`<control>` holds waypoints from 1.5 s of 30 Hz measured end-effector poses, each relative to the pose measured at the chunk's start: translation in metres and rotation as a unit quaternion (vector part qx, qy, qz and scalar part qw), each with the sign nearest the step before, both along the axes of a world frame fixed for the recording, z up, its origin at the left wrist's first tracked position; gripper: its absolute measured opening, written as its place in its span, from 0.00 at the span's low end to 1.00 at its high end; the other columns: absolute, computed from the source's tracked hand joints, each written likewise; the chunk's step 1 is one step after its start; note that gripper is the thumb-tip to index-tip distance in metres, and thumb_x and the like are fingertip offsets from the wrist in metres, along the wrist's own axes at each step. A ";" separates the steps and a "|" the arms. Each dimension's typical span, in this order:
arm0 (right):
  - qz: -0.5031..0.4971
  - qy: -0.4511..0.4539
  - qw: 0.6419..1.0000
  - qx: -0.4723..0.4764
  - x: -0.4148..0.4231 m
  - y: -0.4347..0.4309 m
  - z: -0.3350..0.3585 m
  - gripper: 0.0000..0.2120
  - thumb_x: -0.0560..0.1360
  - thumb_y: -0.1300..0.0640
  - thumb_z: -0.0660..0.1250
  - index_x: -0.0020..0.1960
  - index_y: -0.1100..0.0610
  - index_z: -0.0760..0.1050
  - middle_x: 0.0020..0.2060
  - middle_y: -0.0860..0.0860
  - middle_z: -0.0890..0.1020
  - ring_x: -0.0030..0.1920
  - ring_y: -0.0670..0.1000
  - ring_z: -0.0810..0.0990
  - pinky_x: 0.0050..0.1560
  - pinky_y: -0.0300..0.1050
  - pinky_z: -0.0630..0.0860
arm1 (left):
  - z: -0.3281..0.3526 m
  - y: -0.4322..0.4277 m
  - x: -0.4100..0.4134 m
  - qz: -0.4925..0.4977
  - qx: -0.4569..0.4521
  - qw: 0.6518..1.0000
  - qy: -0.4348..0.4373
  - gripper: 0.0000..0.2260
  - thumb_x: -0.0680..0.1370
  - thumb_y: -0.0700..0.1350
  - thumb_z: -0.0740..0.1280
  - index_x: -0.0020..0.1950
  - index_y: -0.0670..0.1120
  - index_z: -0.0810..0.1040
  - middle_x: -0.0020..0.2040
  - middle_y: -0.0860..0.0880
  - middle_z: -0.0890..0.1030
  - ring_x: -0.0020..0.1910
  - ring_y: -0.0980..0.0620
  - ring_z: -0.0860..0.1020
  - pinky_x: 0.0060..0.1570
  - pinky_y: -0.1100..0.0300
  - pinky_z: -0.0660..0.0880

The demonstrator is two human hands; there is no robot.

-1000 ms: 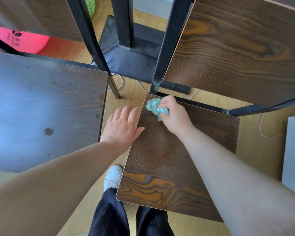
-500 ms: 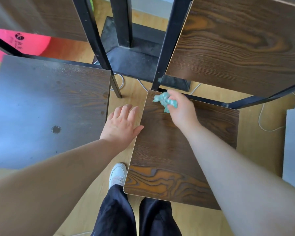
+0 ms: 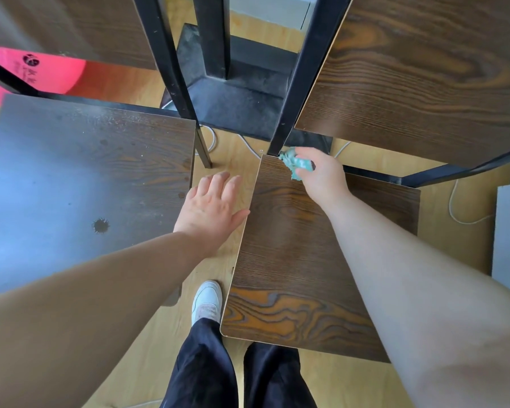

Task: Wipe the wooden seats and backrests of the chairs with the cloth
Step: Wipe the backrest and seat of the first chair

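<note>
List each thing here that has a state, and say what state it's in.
Left seat: dusty, with a dark spot.
Right seat: no dust visible.
Cloth: bunched, at the right seat's far left corner.
Right hand: grips the cloth.
Left hand: open, fingers straight, holding nothing.

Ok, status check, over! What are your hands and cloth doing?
Right hand grips green cloth at seat far corner. Left hand open, by seat's left edge. Black frame post right beside cloth.
</note>
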State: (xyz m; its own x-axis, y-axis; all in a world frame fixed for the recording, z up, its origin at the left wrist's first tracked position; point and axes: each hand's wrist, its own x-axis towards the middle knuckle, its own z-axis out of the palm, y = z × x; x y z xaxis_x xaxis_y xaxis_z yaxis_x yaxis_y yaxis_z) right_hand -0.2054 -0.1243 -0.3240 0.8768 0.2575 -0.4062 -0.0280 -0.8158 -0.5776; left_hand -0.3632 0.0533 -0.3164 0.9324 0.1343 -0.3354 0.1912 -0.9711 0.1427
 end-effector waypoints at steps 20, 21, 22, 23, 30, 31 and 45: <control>0.111 -0.041 0.993 -0.023 -0.020 0.006 0.003 0.22 0.77 0.64 0.63 0.70 0.54 0.71 0.58 0.50 0.70 0.55 0.47 0.70 0.56 0.37 0.64 | -0.001 -0.012 -0.012 -0.009 0.002 1.000 0.000 0.30 0.80 0.61 0.55 0.76 0.47 0.56 0.73 0.45 0.63 0.69 0.43 0.63 0.66 0.48 0.66; 0.120 -0.034 0.992 -0.034 -0.017 0.009 0.000 0.22 0.77 0.65 0.63 0.70 0.54 0.72 0.58 0.50 0.70 0.56 0.48 0.71 0.56 0.37 0.65 | -0.001 -0.010 -0.014 -0.010 0.002 1.000 0.001 0.30 0.80 0.61 0.55 0.76 0.47 0.56 0.73 0.45 0.62 0.70 0.43 0.63 0.67 0.48 0.66; 0.129 -0.027 0.990 -0.044 -0.016 0.010 -0.003 0.21 0.77 0.65 0.64 0.69 0.54 0.73 0.59 0.50 0.69 0.56 0.49 0.71 0.56 0.37 0.65 | -0.001 -0.009 -0.017 -0.011 0.002 1.000 0.002 0.30 0.80 0.61 0.55 0.77 0.47 0.56 0.73 0.45 0.62 0.70 0.42 0.63 0.67 0.48 0.65; 0.137 -0.023 0.989 -0.051 -0.017 0.011 -0.006 0.20 0.77 0.64 0.65 0.67 0.54 0.74 0.60 0.50 0.70 0.57 0.50 0.72 0.56 0.37 0.66 | -0.001 -0.008 -0.019 -0.011 0.002 1.000 0.003 0.30 0.80 0.61 0.55 0.77 0.47 0.56 0.73 0.45 0.62 0.70 0.42 0.62 0.67 0.48 0.65; 0.171 0.004 0.985 -0.027 -0.072 0.005 -0.009 0.15 0.75 0.63 0.68 0.61 0.54 0.78 0.54 0.46 0.72 0.54 0.48 0.72 0.54 0.40 0.72 | 0.006 -0.001 -0.042 -0.014 -0.006 1.000 0.008 0.30 0.80 0.61 0.56 0.77 0.47 0.56 0.73 0.45 0.62 0.70 0.42 0.62 0.67 0.48 0.64; 0.177 0.008 0.984 -0.018 -0.083 0.003 -0.010 0.15 0.75 0.64 0.68 0.61 0.54 0.78 0.54 0.45 0.71 0.54 0.49 0.72 0.54 0.39 0.71 | 0.007 -0.001 -0.047 -0.017 -0.009 1.000 0.010 0.30 0.80 0.61 0.56 0.77 0.47 0.56 0.73 0.45 0.62 0.70 0.42 0.62 0.67 0.48 0.64; 0.189 0.021 0.982 -0.002 -0.240 -0.026 -0.018 0.20 0.74 0.68 0.64 0.60 0.51 0.81 0.54 0.48 0.75 0.55 0.56 0.73 0.58 0.52 0.73 | 0.019 -0.009 -0.148 -0.022 -0.020 0.998 0.058 0.30 0.79 0.63 0.52 0.77 0.47 0.57 0.73 0.45 0.63 0.71 0.43 0.62 0.67 0.48 0.64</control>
